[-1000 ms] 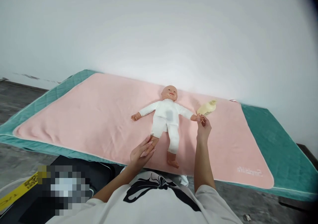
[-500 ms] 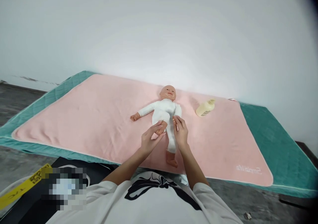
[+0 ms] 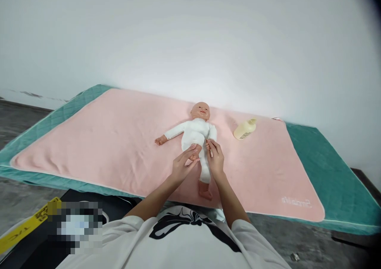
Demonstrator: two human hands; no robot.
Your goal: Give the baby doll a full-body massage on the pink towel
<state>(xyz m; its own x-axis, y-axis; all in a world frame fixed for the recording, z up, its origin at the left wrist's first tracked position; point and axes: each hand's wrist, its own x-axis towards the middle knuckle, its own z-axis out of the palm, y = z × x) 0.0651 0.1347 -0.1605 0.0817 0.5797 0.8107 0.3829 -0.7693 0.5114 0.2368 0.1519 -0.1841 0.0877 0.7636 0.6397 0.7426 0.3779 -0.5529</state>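
A baby doll (image 3: 195,128) with a white cloth body lies on its back, head toward the wall. My left hand (image 3: 182,166) is closed around the foot of its raised, bent leg, thumb below and fingers above. My right hand (image 3: 215,157) pinches the doll's small hand beside its hip; my fingers partly cover it. The doll's other leg lies straight toward me, its bare foot (image 3: 205,190) near the edge. Its other arm stretches out to the left, touched by neither hand.
The doll rests on a pink mat (image 3: 119,134) over a green quilted pad (image 3: 321,161). A pale yellow bottle (image 3: 244,129) lies to the doll's right. The white wall (image 3: 190,42) rises behind. A yellow tag (image 3: 26,229) crosses a black object at lower left.
My left hand has shifted slightly right and tilted the doll's bent leg inward toward its straight leg. My right hand keeps its hold on the doll's hand.
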